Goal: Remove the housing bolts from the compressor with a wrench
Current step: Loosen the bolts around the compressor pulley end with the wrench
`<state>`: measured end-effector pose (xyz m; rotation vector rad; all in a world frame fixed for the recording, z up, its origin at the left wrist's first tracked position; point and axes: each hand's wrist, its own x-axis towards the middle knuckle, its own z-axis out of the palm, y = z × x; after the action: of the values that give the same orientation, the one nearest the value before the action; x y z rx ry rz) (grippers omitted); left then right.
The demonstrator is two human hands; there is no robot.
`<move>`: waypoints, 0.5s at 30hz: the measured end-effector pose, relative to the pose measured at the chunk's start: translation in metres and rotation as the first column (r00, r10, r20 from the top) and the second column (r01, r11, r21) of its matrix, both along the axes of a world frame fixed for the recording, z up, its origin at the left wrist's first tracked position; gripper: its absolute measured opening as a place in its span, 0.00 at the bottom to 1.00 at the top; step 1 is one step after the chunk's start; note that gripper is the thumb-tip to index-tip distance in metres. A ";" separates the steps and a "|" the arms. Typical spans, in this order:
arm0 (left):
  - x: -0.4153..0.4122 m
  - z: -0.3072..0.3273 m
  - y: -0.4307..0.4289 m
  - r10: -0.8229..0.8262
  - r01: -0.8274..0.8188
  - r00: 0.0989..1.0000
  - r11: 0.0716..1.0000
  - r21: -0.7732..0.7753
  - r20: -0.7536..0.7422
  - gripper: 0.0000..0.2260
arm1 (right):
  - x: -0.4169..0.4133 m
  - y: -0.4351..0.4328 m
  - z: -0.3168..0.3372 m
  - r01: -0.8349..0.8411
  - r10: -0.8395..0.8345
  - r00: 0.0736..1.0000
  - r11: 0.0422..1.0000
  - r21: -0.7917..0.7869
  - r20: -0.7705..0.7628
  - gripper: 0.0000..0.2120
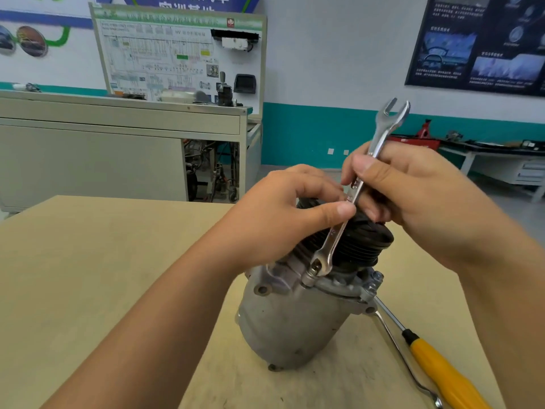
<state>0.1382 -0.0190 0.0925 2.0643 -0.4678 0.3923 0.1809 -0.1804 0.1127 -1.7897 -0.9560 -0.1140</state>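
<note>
Gripping the wrench [337,233] mid-shaft with the left hand [280,214], thumb and curled fingers pinching it; gripping higher up with the right hand [413,184], fingers wrapped round the shaft; lower end seated on a housing bolt [309,277] at the flange of the compressor [295,317], upper end tilted up and right; compressor upright on the tan table [88,261], black pulley [362,240] uppermost; lying right of its base, a yellow-handled screwdriver [442,370] and a second wrench [395,343].
</note>
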 end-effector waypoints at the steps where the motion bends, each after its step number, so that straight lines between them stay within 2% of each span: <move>1: 0.003 0.004 0.001 -0.026 0.026 0.999 1.000 0.017 -0.031 0.03 | 0.002 0.000 0.002 -0.002 0.003 1.000 1.000 -0.023 0.020 0.10; 4: 0.008 0.013 0.003 -0.058 0.063 0.994 0.997 0.049 -0.091 0.05 | 0.005 -0.001 0.004 -0.042 0.042 0.999 0.999 -0.009 0.001 0.06; 8: 0.010 0.015 0.004 -0.020 0.023 0.997 0.999 0.049 -0.070 0.09 | 0.006 -0.002 0.005 -0.087 0.099 0.988 0.991 0.100 -0.118 0.10; 13: 0.011 0.011 0.003 0.017 -0.016 0.998 1.000 0.018 -0.055 0.12 | 0.003 0.003 0.009 -0.107 0.126 0.980 0.986 0.126 -0.155 0.14; 15: 0.008 0.012 0.003 0.001 0.001 0.999 0.999 0.037 -0.054 0.10 | -0.001 0.003 0.011 -0.129 0.148 0.978 0.983 0.131 -0.149 0.15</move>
<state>0.1466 -0.0160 0.1044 2.1049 -0.4458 0.3292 0.1798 -0.1769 0.1235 -1.5911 -0.9366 0.0570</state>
